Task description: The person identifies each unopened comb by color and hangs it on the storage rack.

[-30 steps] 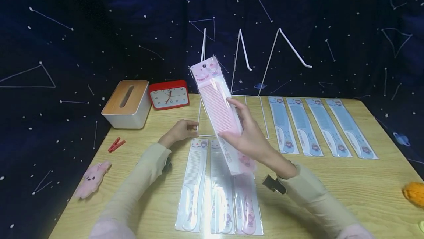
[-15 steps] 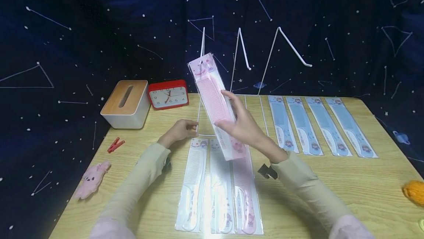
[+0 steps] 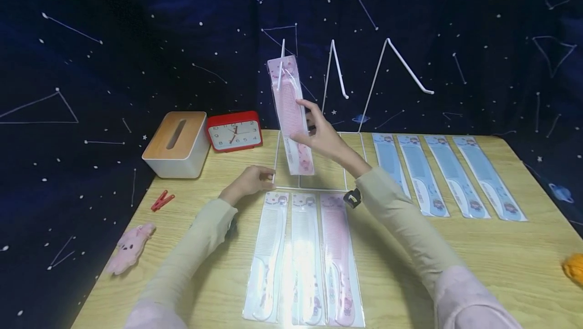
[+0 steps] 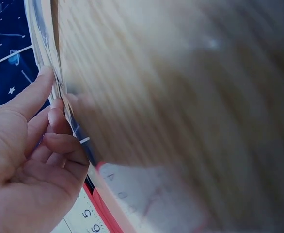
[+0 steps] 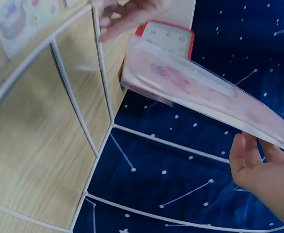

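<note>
My right hand (image 3: 323, 136) grips a pink comb (image 3: 290, 109) in clear packaging by its right edge, thumb in front. The packet stands almost upright at the left hook (image 3: 279, 78) of a white wire display rack (image 3: 319, 189). That hook's tip shows in front of the header card, while its upper part rises behind the card's top edge. My left hand (image 3: 248, 183) pinches the rack's base at the front left corner. In the right wrist view, the packet's lower end (image 5: 171, 77) points toward the left hand.
Two white packaged combs (image 3: 268, 258) and a pink one (image 3: 338, 258) lie before the rack. Several blue packaged combs (image 3: 423, 174) lie to its right. A tissue box (image 3: 182, 162), red clock (image 3: 234, 131), red clip (image 3: 162, 201) and pink plush (image 3: 130, 249) are at left.
My right hand has carried the pink comb up and away from me to the left hook, turning it more upright. The hook tip now shows in front of its card. My left hand stays put.
</note>
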Available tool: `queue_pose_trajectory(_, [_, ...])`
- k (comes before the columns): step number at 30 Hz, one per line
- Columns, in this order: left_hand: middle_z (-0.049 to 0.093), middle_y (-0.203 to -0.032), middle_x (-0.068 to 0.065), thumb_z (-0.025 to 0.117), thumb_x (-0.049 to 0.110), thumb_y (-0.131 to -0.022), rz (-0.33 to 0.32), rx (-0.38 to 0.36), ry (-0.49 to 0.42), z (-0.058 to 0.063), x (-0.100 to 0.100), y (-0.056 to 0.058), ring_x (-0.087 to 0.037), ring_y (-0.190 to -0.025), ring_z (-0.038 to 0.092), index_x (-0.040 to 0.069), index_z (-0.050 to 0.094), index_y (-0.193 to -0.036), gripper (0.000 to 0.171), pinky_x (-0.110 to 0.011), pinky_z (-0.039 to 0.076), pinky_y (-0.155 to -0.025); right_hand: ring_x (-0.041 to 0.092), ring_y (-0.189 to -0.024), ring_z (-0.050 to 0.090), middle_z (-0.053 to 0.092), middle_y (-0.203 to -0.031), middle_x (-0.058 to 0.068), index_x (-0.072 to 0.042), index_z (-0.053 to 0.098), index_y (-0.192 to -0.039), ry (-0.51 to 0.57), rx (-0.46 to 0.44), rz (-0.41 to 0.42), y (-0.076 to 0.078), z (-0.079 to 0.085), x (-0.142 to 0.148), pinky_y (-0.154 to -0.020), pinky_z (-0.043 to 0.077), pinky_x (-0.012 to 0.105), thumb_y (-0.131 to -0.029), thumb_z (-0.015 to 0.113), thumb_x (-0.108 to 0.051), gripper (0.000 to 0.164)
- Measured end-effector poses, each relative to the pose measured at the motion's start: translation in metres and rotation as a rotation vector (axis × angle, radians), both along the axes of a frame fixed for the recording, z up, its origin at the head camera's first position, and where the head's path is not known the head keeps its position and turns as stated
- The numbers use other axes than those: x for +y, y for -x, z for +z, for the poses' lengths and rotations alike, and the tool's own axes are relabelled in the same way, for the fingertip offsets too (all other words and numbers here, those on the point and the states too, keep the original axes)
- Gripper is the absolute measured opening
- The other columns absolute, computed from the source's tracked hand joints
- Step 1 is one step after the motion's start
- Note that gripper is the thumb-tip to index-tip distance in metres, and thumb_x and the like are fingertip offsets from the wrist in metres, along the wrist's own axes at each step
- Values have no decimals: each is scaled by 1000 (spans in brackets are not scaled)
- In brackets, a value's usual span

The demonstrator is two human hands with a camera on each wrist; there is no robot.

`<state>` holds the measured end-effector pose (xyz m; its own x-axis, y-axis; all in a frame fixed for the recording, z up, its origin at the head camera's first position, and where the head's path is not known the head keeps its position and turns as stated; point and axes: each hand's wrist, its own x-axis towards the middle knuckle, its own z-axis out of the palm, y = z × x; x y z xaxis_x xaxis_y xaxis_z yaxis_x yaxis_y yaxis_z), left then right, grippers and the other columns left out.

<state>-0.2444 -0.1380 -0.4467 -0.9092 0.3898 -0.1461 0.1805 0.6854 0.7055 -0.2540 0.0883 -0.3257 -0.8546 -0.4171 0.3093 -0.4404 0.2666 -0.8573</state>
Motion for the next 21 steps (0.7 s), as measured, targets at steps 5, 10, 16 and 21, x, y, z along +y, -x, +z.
queue_pose_trajectory(5, [65, -114, -15, 71, 13, -83, -11, 4, 9, -1, 0, 1, -29, -113, 55, -3, 56, -129, 50, -42, 39, -105, 37, -110, 55, 56, -117, 30, -9, 22, -147, 51, -51, 56, 24, 0, -4, -78, 52, 31, -86, 66, -1, 75])
queue_pose_trajectory(10, [65, -112, -15, 72, 11, -83, -19, 5, 1, -1, -1, 1, -27, -108, 56, -3, 56, -129, 51, -41, 42, -101, 35, -115, 50, 49, -125, 27, -11, 22, -148, 61, -102, 44, 39, -6, -6, -86, 49, 36, -87, 64, -3, 74])
queue_pose_trajectory(16, [65, -110, -13, 71, 11, -83, -16, 12, 9, 0, 0, -1, -24, -100, 56, -3, 56, -128, 50, -39, 45, -96, 36, -121, 45, 43, -131, 26, -11, 26, -147, 101, -154, 46, 45, -13, -4, -99, 42, 47, -89, 62, -2, 69])
queue_pose_trajectory(21, [64, -114, -15, 70, 10, -84, 2, -11, 16, 1, 1, -2, -25, -104, 57, -2, 56, -129, 49, -39, 46, -96, 36, -130, 38, 36, -144, 20, -15, 27, -148, 30, -161, 38, 46, -16, -1, -104, 36, 51, -90, 62, -8, 69])
